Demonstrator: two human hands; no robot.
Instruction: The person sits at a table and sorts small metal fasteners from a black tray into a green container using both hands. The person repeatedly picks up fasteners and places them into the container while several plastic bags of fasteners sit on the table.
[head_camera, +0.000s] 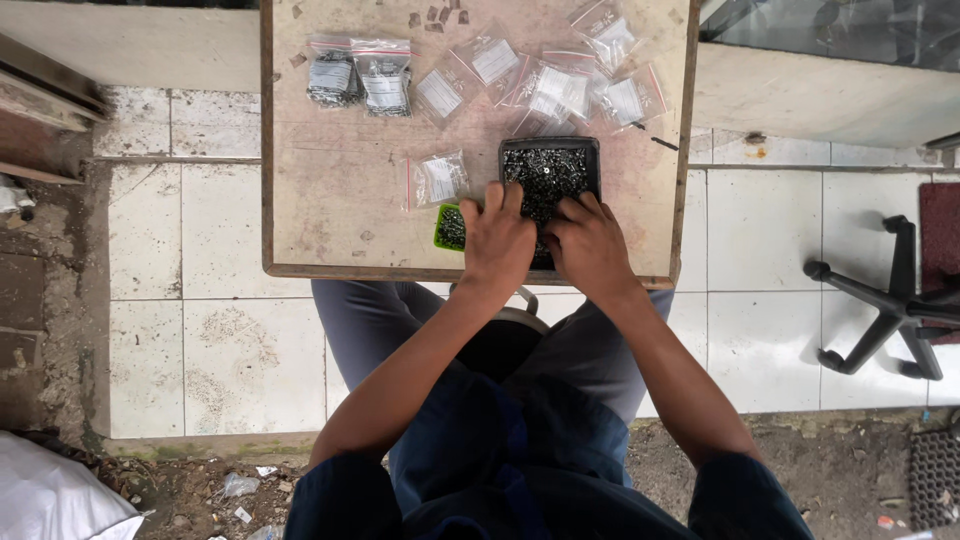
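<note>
Matt worn wooden table (340, 200), glossy plastic bags (437, 180), seemingly metal screws (545, 170).

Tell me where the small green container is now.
In the head view, the small green container sits near the table's front edge, just left of the left hand and black tray.

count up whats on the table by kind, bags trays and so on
clear plastic bags of small parts: 9, though the overlapping ones at the top right are hard to separate
black tray of small dark parts: 1
green container: 1
total: 11
The left hand and right hand rest at the tray's near edge.
</note>
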